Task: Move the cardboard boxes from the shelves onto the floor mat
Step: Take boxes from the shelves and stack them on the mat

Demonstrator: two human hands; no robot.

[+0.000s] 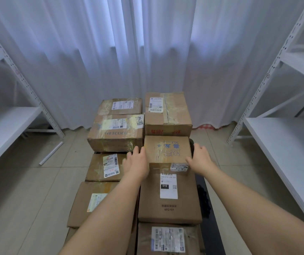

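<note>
Several taped cardboard boxes lie in two rows on a dark floor mat [207, 197] in front of me. A small box with blue print [167, 149] sits in the right row, between a taller box [167, 111] behind it and a flat box with a "010" label [169, 197] in front. My left hand [135, 161] presses against its left side. My right hand [200, 159] is against its right side, thumb on the front corner. Both hands clasp this box. The left row holds a "WETCODE" box [116, 133] and others.
White metal shelves stand on the left [5, 122] and right [283, 140], and their visible boards carry no boxes. White curtains [147, 52] hang behind the boxes. A white tube [51, 153] lies on the tiled floor at the left.
</note>
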